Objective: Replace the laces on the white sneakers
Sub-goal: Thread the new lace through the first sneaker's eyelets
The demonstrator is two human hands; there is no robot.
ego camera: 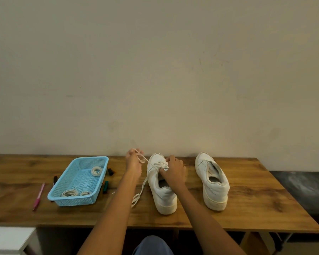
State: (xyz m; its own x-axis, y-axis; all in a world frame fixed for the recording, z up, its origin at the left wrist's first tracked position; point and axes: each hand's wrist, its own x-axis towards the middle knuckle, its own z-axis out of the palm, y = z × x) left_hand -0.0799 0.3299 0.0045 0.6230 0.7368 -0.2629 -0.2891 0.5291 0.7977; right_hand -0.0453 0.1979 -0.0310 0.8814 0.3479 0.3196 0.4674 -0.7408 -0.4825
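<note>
A pink pen (38, 196) lies on the wooden table (247, 208).

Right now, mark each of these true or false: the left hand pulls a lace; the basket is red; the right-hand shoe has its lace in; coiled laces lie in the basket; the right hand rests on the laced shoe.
1. The left hand pulls a lace: true.
2. The basket is red: false, it is light blue.
3. The right-hand shoe has its lace in: false, no lace shows on it.
4. Coiled laces lie in the basket: true.
5. The right hand rests on the laced shoe: true.
</note>
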